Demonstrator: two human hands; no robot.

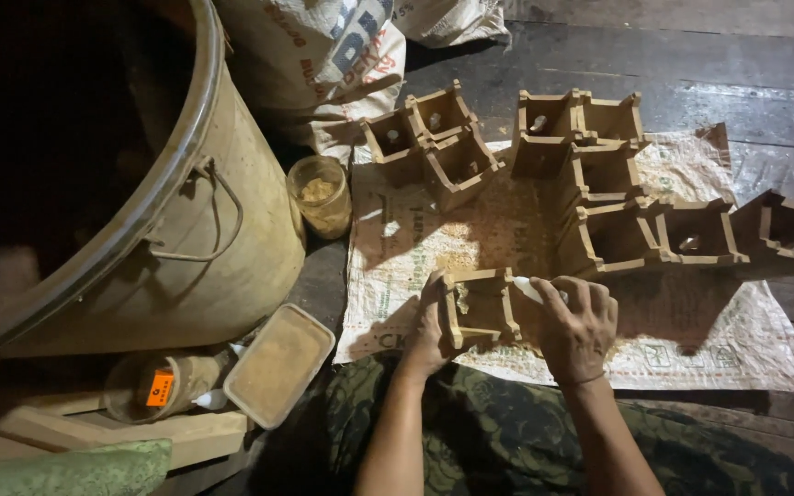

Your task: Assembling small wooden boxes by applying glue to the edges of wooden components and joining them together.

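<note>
The right hand (576, 326) has its fingers (590, 298) curled shut round a small pale tool (530, 288), whose tip points at the right wall of the box (480, 308); what the tool is cannot be told. The left hand (429, 326) grips the left wall of the box, thumb on the near edge and fingers wrapped round the far side, likely to steady it against the push of the tool. The box, a small open-topped wooden square, thus sits between the two hands, touching both, just above the person's lap, tilted a little toward them so the opening shows.

It rests on the near edge of a printed sack (507, 230) spread flat on the floor, which seems to serve as a work mat. Beyond the box, further up the sack, stand more boxes (599, 174) of the same kind in a loose row. Left of the box lie a tray (279, 365) of brown powder, a jar (322, 195) and a big drum (186, 248).
</note>
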